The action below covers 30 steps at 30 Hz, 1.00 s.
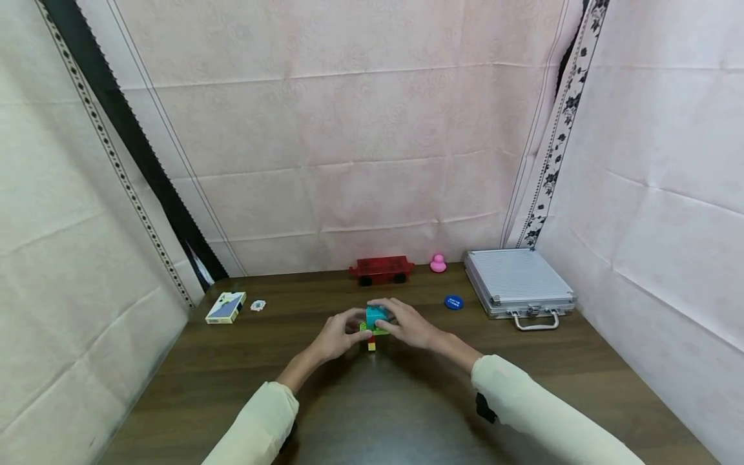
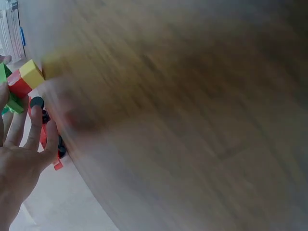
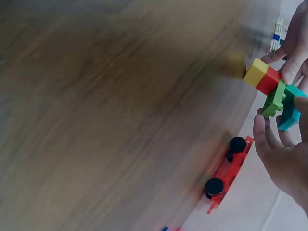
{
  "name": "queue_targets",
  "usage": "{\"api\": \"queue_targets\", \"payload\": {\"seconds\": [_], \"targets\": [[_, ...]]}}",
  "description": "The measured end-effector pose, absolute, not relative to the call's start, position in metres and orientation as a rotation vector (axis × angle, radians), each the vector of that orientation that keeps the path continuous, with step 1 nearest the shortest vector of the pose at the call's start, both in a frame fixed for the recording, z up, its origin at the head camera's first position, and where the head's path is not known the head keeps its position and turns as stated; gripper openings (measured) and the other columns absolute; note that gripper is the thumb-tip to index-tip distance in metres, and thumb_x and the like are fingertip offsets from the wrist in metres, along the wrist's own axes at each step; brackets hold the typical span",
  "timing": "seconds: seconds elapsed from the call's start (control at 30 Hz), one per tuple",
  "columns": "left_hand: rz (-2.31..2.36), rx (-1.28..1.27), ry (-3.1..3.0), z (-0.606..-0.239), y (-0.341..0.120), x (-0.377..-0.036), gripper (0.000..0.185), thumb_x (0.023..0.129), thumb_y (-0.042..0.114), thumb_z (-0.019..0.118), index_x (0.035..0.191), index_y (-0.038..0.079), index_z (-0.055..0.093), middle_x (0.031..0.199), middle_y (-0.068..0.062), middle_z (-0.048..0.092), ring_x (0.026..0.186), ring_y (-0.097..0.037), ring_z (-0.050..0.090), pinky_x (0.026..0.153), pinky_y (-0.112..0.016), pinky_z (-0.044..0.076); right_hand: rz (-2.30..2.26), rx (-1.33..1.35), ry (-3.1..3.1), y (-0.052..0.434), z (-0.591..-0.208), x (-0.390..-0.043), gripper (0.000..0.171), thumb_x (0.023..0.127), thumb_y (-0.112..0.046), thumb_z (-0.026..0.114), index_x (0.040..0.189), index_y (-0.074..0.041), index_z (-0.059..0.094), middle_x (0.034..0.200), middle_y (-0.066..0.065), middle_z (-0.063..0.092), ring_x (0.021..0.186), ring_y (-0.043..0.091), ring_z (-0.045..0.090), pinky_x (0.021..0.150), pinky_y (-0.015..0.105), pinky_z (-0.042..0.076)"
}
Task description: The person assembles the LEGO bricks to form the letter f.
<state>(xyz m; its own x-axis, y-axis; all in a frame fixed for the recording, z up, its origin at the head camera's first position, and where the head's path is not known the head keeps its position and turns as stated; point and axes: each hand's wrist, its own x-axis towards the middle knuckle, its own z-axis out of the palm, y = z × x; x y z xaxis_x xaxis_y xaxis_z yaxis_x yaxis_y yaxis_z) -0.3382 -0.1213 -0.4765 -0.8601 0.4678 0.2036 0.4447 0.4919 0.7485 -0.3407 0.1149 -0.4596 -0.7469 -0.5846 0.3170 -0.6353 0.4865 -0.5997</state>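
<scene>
Hands met over the middle of the table (image 1: 232, 381), both curled round a small block assembly (image 1: 374, 323) held just above the wood. The left hand (image 1: 337, 336) pinched its left side and the right hand (image 1: 409, 325) gripped its right, fingers over the teal block on top; green, red and yellow pieces showed beneath. Farther back a blue disc (image 1: 454, 301) lay near a closed metal case (image 1: 517, 284) at the right edge, its contents hidden. A card box (image 1: 225, 307) sat by the left edge. A red wheeled toy (image 1: 380, 269) and pink duck (image 1: 438, 263) stood along the far edge.
</scene>
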Motion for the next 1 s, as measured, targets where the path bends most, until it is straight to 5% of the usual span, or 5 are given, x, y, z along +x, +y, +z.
{"api": "queue_targets", "payload": {"seconds": [0.23, 0.47, 0.6, 0.83, 1.0], "targets": [[1.392, 0.838, 2.698, -0.479, -0.116, -0.345, 0.059, 0.101, 0.026, 0.071, 0.154, 0.015, 0.047, 0.116, -0.01, 0.074, 0.107, -0.025, 0.071, 0.089, -0.047, 0.057, 1.268, 0.956, -2.634, 0.113, -0.464, -0.356, 0.026, 0.107, -0.014, 0.06, 0.132, -0.008, 0.054, 0.128, 0.013, 0.066, 0.12, 0.03, 0.065, 0.093, 0.043, 0.056], [1.325, 0.815, 2.703, -0.482, -0.11, -0.346, 0.053, 0.104, 0.027, 0.067, 0.152, 0.012, 0.051, 0.108, -0.007, 0.075, 0.098, -0.02, 0.071, 0.079, -0.039, 0.057, 1.277, 0.84, -2.794, 0.119, -0.474, -0.357, 0.036, 0.109, -0.015, 0.056, 0.144, -0.009, 0.056, 0.136, 0.013, 0.062, 0.113, 0.029, 0.065, 0.092, 0.047, 0.054], [1.258, 0.848, 2.735, -0.484, -0.106, -0.348, 0.046, 0.104, 0.025, 0.066, 0.145, 0.007, 0.057, 0.109, -0.006, 0.074, 0.1, -0.022, 0.069, 0.086, -0.042, 0.057, 1.269, 0.784, -2.836, 0.121, -0.481, -0.356, 0.041, 0.108, -0.017, 0.056, 0.148, -0.009, 0.055, 0.14, 0.013, 0.06, 0.122, 0.026, 0.06, 0.101, 0.05, 0.05], [1.222, 0.835, 2.755, -0.485, -0.105, -0.35, 0.04, 0.105, 0.023, 0.065, 0.139, 0.004, 0.062, 0.106, -0.005, 0.074, 0.097, -0.021, 0.068, 0.086, -0.044, 0.056, 1.198, 0.827, -2.857, 0.119, -0.482, -0.357, 0.041, 0.107, -0.017, 0.059, 0.146, -0.005, 0.057, 0.123, 0.009, 0.067, 0.088, 0.016, 0.059, 0.082, 0.039, 0.048], [1.219, 0.822, 2.751, -0.485, -0.108, -0.352, 0.04, 0.105, 0.024, 0.065, 0.14, 0.004, 0.062, 0.11, -0.007, 0.074, 0.1, -0.023, 0.068, 0.088, -0.046, 0.056, 1.194, 0.84, -2.856, 0.118, -0.483, -0.358, 0.042, 0.107, -0.018, 0.06, 0.146, -0.004, 0.056, 0.115, 0.008, 0.066, 0.078, 0.013, 0.057, 0.078, 0.036, 0.048]]}}
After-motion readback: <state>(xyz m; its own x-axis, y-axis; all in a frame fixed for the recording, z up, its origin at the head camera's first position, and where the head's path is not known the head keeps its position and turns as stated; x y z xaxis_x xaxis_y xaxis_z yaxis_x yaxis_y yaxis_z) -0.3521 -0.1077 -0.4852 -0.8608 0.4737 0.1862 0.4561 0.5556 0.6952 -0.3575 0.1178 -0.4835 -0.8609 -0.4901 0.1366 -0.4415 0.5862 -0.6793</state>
